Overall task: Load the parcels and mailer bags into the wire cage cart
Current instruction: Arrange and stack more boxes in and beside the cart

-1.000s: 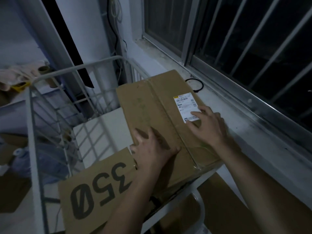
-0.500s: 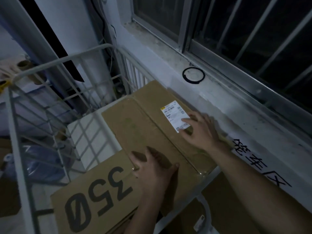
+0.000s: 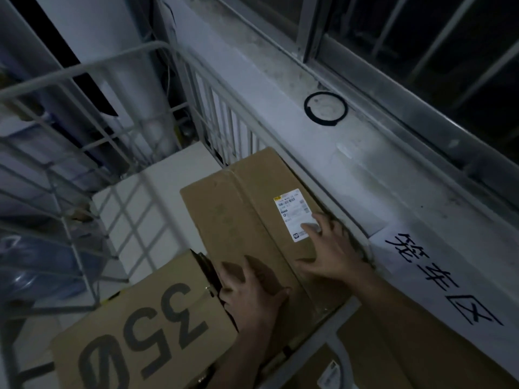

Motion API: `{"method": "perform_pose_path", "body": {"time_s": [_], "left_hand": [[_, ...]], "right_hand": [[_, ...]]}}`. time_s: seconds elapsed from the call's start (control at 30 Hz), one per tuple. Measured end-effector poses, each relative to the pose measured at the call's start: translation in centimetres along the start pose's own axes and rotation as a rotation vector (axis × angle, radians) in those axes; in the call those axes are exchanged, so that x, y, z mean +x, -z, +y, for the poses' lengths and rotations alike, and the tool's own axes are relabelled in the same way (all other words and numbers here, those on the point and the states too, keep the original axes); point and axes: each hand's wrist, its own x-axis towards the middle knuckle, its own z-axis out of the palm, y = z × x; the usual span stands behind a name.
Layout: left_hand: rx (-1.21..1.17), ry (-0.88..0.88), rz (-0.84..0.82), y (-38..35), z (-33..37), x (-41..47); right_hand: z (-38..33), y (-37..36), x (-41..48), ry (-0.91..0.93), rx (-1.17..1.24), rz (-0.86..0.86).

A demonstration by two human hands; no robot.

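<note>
Two cardboard parcels already sit in the wire cage cart (image 3: 84,66), the labelled box (image 3: 252,220) against its window-side rail under the flat, spread-fingered left hand (image 3: 252,293) and right hand (image 3: 331,254), beside the "350" box (image 3: 134,327); no mailer bags show, so loading seems early.

So we've got the white wire cage cart (image 3: 118,141) parked right against the pale window ledge (image 3: 295,88). Inside sit a plain brown cardboard parcel with a white shipping label (image 3: 241,220) and, just beside it, a brown box printed "350" (image 3: 146,327).
</note>
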Motion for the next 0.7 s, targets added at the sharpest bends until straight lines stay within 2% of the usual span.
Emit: {"method": "perform_pose_path", "body": {"time_s": [0.13, 0.37, 0.53, 0.7], "left_hand": [[0.043, 0.047, -0.049, -1.2, -0.4, 1.8], [-0.015, 0.077, -0.141, -5.4, 0.0, 3.9], [0.0, 0.048, -0.253, -7.2, -1.4, 5.6], [0.071, 0.01, -0.299, -7.2, -2.0, 5.9]], "right_hand": [[0.3, -1.7, 1.9, 0.009, 0.045, -0.098], [2.9, -3.3, 5.6, 0.051, -0.033, -0.219], [4.1, -5.7, 6.4, 0.038, 0.01, -0.347], [4.3, -7.0, 5.8, 0.008, -0.04, -0.469]]}}
